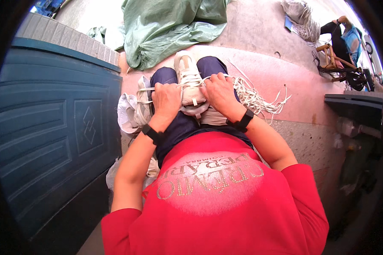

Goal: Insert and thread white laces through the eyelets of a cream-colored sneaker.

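A beige sneaker (192,94) rests between my knees, its toe pointing away from me and its heel toward me. White laces cross its upper. My left hand (166,98) is closed at the sneaker's left side, with a shoelace end sticking out past the fingers to the left. On the other side, my right hand (220,92) pinches the lace, which runs out above the knuckles. The exact grip of the fingertips is partly hidden behind both hands. Several other pale shoes (128,111) are bunched beside my left leg, one with white laces.
A heap of loose white laces (254,98) lies on the floor right of my knee. Ahead is a crumpled green tarp (170,29). A blue panelled door (51,123) stands close on the left. Far right, a person sits beside a wooden chair (327,57). A cord bundle (304,25) lies farther back.
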`<state>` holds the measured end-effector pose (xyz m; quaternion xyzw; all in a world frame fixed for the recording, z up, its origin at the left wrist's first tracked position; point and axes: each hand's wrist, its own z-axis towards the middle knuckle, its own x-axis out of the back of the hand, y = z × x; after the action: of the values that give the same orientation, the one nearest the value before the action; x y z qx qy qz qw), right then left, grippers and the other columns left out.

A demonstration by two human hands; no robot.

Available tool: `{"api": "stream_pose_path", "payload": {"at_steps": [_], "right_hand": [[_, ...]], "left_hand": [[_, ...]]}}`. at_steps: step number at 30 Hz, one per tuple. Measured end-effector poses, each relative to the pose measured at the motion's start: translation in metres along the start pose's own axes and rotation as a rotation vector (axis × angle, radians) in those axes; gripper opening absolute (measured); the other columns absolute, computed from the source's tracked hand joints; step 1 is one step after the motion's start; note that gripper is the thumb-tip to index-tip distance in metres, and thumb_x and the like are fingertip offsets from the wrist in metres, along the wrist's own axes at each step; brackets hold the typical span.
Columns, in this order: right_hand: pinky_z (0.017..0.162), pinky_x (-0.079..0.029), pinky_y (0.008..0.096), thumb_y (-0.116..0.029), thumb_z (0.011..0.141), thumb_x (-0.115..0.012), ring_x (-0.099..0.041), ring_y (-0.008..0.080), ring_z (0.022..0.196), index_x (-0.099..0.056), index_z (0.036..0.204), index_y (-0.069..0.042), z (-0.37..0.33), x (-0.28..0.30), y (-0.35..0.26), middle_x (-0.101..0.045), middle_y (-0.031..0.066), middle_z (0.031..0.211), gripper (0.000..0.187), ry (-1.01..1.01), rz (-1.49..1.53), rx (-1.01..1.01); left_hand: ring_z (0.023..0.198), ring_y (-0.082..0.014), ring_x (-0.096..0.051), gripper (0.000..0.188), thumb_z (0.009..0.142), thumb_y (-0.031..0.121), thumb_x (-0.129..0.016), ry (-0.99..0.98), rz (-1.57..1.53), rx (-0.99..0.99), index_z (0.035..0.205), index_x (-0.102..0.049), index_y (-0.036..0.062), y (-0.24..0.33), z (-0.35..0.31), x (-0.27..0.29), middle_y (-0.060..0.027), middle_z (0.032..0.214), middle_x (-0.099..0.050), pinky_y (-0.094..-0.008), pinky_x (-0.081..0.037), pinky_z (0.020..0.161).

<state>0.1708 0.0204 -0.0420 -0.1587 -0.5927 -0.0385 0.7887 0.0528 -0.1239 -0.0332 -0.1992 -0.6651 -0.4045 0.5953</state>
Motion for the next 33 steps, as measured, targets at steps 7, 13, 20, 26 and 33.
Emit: {"api": "stream_pose_path", "payload": {"at_steps": [7, 13, 20, 26, 33], "right_hand": [[0.068, -0.041, 0.0428, -0.017, 0.077, -0.053, -0.052, 0.0314, 0.08, -0.062, 0.08, -0.005, -0.003, -0.026, 0.01, -0.056, 0.0132, 0.081, 0.015, -0.021, 0.366, -0.135], [0.07, -0.044, 0.0398, -0.016, 0.077, -0.056, -0.056, 0.0299, 0.079, -0.062, 0.084, -0.005, -0.01, -0.026, 0.01, -0.06, 0.012, 0.078, 0.015, 0.099, 0.663, -0.238], [0.067, -0.044, 0.0416, -0.013, 0.075, -0.056, -0.054, 0.0318, 0.073, -0.057, 0.083, -0.005, -0.012, -0.029, 0.008, -0.056, 0.0135, 0.071, 0.011, 0.144, 0.66, -0.2], [0.065, -0.04, 0.0332, -0.011, 0.069, -0.054, -0.052, 0.0222, 0.074, -0.056, 0.079, -0.009, 0.001, -0.023, 0.016, -0.056, 0.0068, 0.075, 0.011, 0.07, 0.318, 0.132], [0.07, -0.037, 0.0333, -0.012, 0.071, -0.051, -0.048, 0.0203, 0.082, -0.054, 0.076, -0.01, 0.012, 0.0, 0.012, -0.05, 0.0051, 0.082, 0.007, 0.106, -0.04, 0.425]], "left_hand": [[0.086, -0.0268, -0.05, 0.012, 0.075, 0.018, -0.057, 0.193, -0.227, 0.007, 0.08, -0.061, 0.0079, -0.003, -0.007, -0.016, -0.0061, 0.081, -0.059, -0.0414, -0.041, 0.066], [0.068, -0.0276, -0.055, 0.014, 0.077, 0.015, -0.055, 0.234, -0.27, -0.18, 0.085, -0.058, 0.0033, 0.014, 0.04, 0.004, -0.0079, 0.075, -0.06, -0.0389, -0.044, 0.059], [0.041, -0.0093, -0.045, 0.049, 0.069, 0.005, -0.063, -0.827, -0.757, 0.321, 0.115, -0.046, -0.0012, 0.048, 0.109, -0.01, -0.0055, 0.062, -0.053, -0.0243, -0.034, 0.036], [0.039, -0.0069, -0.038, 0.044, 0.07, 0.001, -0.065, -0.8, -1.162, 0.516, 0.11, -0.047, 0.0016, 0.033, 0.11, 0.0, -0.0014, 0.057, -0.049, -0.0214, -0.03, 0.036], [0.043, -0.0051, -0.042, 0.045, 0.071, 0.0, -0.064, -0.672, -1.316, 0.492, 0.111, -0.045, 0.0034, 0.028, 0.116, 0.017, 0.0004, 0.063, -0.052, -0.0184, -0.031, 0.037]]}}
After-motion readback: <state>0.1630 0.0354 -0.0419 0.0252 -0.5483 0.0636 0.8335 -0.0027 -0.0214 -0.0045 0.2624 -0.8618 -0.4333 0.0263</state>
